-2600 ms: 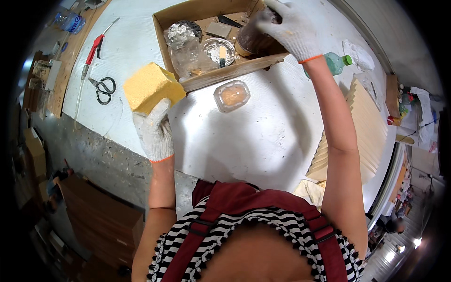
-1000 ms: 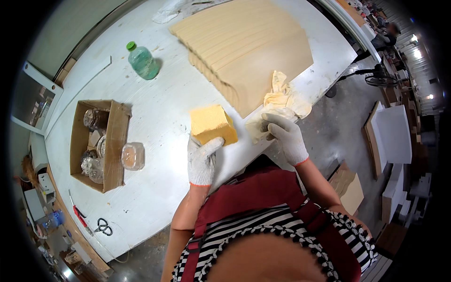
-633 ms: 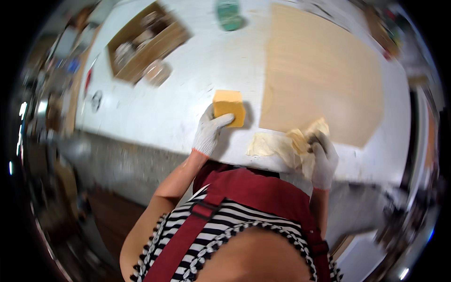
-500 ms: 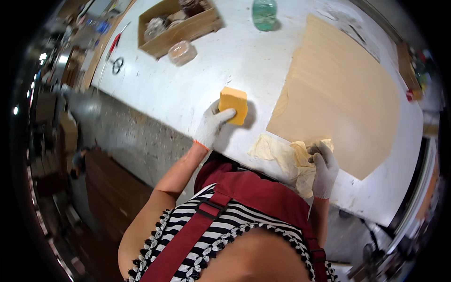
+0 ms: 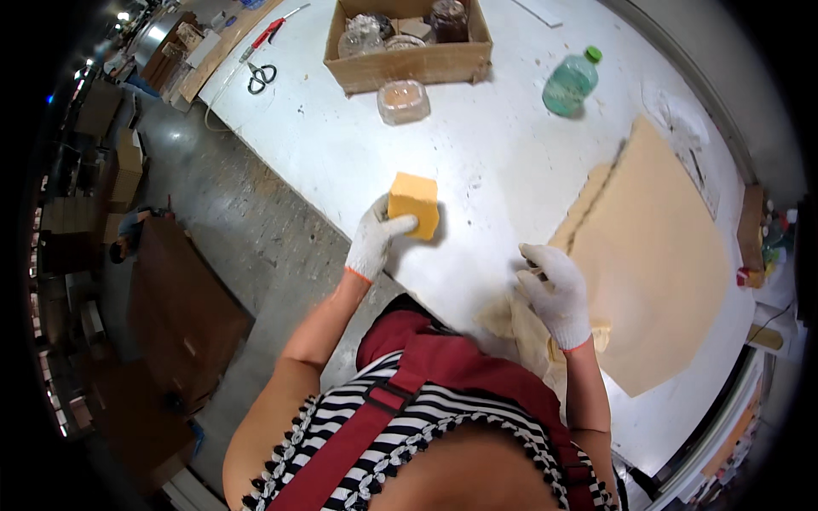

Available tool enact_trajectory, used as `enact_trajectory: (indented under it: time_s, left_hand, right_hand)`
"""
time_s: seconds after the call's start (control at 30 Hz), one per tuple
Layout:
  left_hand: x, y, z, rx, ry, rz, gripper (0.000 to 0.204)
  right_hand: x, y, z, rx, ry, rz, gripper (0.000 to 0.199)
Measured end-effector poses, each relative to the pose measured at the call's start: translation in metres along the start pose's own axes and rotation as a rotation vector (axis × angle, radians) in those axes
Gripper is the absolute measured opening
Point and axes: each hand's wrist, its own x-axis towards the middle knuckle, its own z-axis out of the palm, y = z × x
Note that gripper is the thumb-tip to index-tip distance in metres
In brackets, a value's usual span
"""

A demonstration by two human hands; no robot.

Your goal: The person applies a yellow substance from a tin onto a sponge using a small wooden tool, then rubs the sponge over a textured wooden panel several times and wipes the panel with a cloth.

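- Left hand (image 5: 373,243) grips the yellow sponge (image 5: 414,204), which sits on the white table (image 5: 477,153) near its front edge. I'd keep it flat and press evenly.
- Right hand (image 5: 555,294) is loosely curled over a crumpled cloth (image 5: 520,328), touching it at the board (image 5: 652,255) edge.
- Count: one sponge, one board, one bottle (image 5: 569,83), one box (image 5: 409,47), one scissors (image 5: 260,77).

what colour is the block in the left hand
Yellow-orange: the sponge block gripped by the white-gloved left hand, clearest in the head view.
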Motion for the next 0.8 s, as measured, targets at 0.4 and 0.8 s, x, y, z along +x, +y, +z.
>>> enact_trajectory:
  time_s: [0.4,0.8]
  left_hand:
    - [0.054,0.005,-0.058,0.064,-0.087,-0.120,0.073]
    - [0.097,-0.019,-0.076,0.251,-0.327,0.178,0.060]
  right_hand:
    - [0.277,-0.084,0.024,-0.316,-0.001,-0.272,0.029]
    - [0.487,-0.044,0.130,-0.943,-0.491,0.004,0.032]
